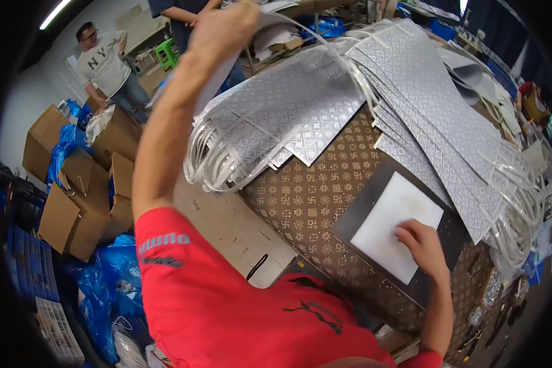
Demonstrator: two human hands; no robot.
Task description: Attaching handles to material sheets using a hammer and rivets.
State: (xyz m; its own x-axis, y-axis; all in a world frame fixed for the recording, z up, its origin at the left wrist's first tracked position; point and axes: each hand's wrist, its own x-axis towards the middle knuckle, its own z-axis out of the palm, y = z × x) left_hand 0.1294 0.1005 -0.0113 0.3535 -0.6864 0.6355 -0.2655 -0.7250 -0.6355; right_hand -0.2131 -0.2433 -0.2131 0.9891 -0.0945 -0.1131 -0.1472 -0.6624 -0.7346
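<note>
Raised high at the upper left, my left hand (227, 34) is closed on a pale silver sheet (211, 83), part of which hangs behind my forearm. A white strip (306, 29) arcs from near this hand towards the stacks on the table. My right hand (424, 245) rests over a white rectangular pad (389, 211) with its fingers curled; whatever is in them, if anything, is hidden. Beneath the pad lies a dark board (359, 224). Silver patterned sheets with white looped cords lie in a left stack (288, 98) and a right stack (417, 92).
A brown patterned cloth (306, 202) covers the table. Open cardboard boxes (83, 199) and blue plastic bags (104, 282) crowd the left. One person (107, 67) stands at the far left; another person (181, 15) stands across the table. Scissors (470, 345) lie at the lower right.
</note>
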